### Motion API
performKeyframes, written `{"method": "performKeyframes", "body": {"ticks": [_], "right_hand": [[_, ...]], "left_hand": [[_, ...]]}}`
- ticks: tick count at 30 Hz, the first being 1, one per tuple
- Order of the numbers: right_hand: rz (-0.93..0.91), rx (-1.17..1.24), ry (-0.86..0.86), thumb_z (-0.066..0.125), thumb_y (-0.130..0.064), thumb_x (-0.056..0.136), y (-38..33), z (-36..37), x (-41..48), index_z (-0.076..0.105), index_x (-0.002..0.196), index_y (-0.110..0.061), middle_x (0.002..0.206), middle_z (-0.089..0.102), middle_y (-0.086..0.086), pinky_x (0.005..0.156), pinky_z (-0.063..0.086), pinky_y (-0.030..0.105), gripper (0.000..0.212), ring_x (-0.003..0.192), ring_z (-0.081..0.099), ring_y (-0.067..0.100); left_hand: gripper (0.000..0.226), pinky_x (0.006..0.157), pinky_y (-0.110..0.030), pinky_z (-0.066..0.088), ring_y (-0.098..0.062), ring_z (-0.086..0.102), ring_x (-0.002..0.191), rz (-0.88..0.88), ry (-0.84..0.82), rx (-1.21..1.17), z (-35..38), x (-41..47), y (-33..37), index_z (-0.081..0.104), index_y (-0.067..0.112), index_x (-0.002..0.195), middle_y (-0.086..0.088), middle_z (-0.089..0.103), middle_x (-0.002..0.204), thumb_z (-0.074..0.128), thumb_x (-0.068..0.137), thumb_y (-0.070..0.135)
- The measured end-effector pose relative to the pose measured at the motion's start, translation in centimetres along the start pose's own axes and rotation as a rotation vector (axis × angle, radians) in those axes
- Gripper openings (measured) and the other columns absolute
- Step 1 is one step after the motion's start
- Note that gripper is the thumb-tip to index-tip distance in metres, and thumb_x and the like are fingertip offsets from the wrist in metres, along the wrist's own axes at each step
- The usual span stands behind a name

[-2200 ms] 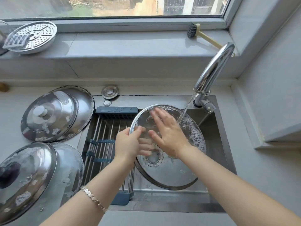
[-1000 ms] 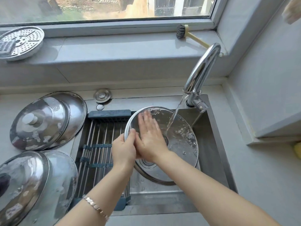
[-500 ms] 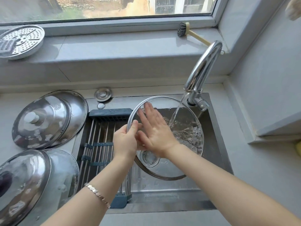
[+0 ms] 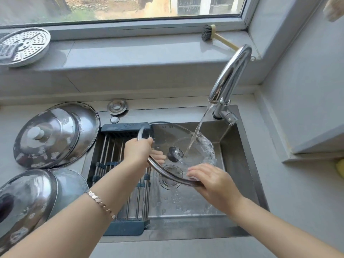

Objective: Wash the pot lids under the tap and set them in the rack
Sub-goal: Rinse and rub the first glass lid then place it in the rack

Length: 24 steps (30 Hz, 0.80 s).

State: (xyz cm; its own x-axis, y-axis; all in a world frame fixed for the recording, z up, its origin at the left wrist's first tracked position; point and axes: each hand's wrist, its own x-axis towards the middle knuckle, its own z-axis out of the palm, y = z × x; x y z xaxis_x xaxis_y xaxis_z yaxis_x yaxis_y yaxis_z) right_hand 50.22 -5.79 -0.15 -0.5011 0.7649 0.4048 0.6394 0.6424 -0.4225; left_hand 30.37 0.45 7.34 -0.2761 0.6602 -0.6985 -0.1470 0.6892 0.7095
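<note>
right now it's the rinse step: round glass pot lid with steel rim and black knob (image 4: 173, 140) is held tilted over the steel sink (image 4: 240, 164), chrome tap (image 4: 230, 75) stream hitting the glass just beside the knob. left grip (image 4: 138, 151) pinches the far-left rim, thumb on top, fingers under. right grip (image 4: 214, 178) curls over the near-right rim. next, i'd say: turn it so the whole face gets rinsed, then lift left onto the dark blue roll-up rack with steel rods (image 4: 115, 164). soapy steel lids (image 4: 46, 135) wait on the desk (image 4: 279, 202). no readable writing; mark on the rack bar is too small.
</note>
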Motion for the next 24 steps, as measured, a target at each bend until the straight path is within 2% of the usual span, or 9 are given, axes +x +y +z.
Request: {"method": "performKeyframes", "body": {"ticks": [3,5,8,10,13,15,18,20,24], "right_hand": [[-0.015,0.009,0.131,0.056,-0.031,0.089,0.4,-1.4,0.3,0.061,0.085,-0.014,0.071,0.067,-0.001,0.054,0.049,0.025,0.019,0.065,0.060,0.011],[0.079,0.034,0.159,0.052,-0.043,0.088,1.0,-2.3,0.9,0.056,0.085,-0.017,0.064,0.062,-0.009,0.052,0.043,0.019,0.027,0.062,0.053,0.005],[0.514,0.297,0.194,0.056,-0.052,0.082,1.4,-3.4,2.0,0.054,0.074,-0.025,0.056,0.054,-0.019,0.055,0.046,0.020,0.028,0.057,0.058,0.002],[0.835,0.552,0.242,0.062,-0.041,0.081,2.1,-3.9,2.6,0.054,0.070,-0.021,0.058,0.058,-0.008,0.055,0.051,0.030,0.024,0.053,0.064,0.012],[1.168,0.802,0.319,0.059,-0.027,0.088,3.3,-4.2,2.8,0.054,0.076,-0.009,0.062,0.061,0.011,0.043,0.051,0.021,0.023,0.041,0.062,0.009],[1.320,0.893,0.343,0.055,-0.028,0.091,3.6,-3.5,2.3,0.054,0.077,-0.008,0.063,0.059,0.010,0.039,0.047,0.015,0.024,0.039,0.060,0.007],[1.508,1.065,0.398,0.055,-0.032,0.091,3.7,-1.5,1.1,0.054,0.079,-0.011,0.059,0.060,0.004,0.036,0.045,0.013,0.025,0.037,0.059,0.004],[1.618,1.145,0.414,0.051,-0.037,0.092,3.4,0.2,0.3,0.053,0.080,-0.013,0.055,0.058,-0.001,0.034,0.043,0.012,0.026,0.034,0.055,0.002],[1.816,1.226,0.368,0.038,-0.045,0.096,1.9,4.4,-1.1,0.054,0.089,-0.013,0.052,0.042,-0.002,0.032,0.036,0.012,0.035,0.028,0.042,0.003]], "left_hand": [[0.023,0.058,-0.037,0.060,-0.037,0.069,0.073,-0.168,-0.098,0.054,-0.2,0.3,-0.5,0.049,-0.003,0.102,-0.031,0.064,0.089,0.045,0.097,0.019],[0.039,0.054,-0.033,0.060,-0.032,0.070,0.069,-0.229,-0.165,0.048,-0.2,0.3,-0.9,0.049,-0.003,0.106,-0.028,0.066,0.091,0.044,0.097,0.035],[0.054,0.074,-0.043,0.057,-0.035,0.063,0.098,-0.231,-0.167,0.084,0.1,0.7,-2.0,0.048,0.005,0.119,-0.025,0.057,0.120,0.034,0.096,0.051],[0.053,0.093,-0.049,0.047,-0.034,0.049,0.122,-0.201,-0.127,0.164,0.0,1.2,-3.2,0.047,0.015,0.128,-0.018,0.042,0.140,0.032,0.095,0.054],[0.059,0.107,-0.053,0.033,-0.030,0.034,0.136,-0.249,-0.140,0.175,-0.3,1.4,-4.7,0.034,0.020,0.142,-0.009,0.028,0.153,0.029,0.095,0.055],[0.059,0.102,-0.054,0.037,-0.031,0.045,0.127,-0.296,-0.190,0.088,-0.2,1.3,-5.2,0.036,0.019,0.140,-0.010,0.041,0.144,0.027,0.095,0.056],[0.053,0.078,-0.039,0.045,-0.026,0.056,0.102,-0.259,-0.182,0.025,-0.1,1.3,-4.5,0.045,0.015,0.130,-0.006,0.056,0.110,0.027,0.097,0.052],[0.055,0.081,-0.036,0.041,-0.026,0.056,0.103,-0.216,-0.177,0.050,-0.5,1.7,-3.5,0.048,0.013,0.127,-0.004,0.057,0.094,0.030,0.096,0.054],[0.046,0.089,-0.039,0.038,-0.017,0.056,0.078,-0.169,-0.216,0.103,-0.6,1.9,-1.0,0.056,0.014,0.106,-0.001,0.057,0.074,0.033,0.095,0.052]]}}
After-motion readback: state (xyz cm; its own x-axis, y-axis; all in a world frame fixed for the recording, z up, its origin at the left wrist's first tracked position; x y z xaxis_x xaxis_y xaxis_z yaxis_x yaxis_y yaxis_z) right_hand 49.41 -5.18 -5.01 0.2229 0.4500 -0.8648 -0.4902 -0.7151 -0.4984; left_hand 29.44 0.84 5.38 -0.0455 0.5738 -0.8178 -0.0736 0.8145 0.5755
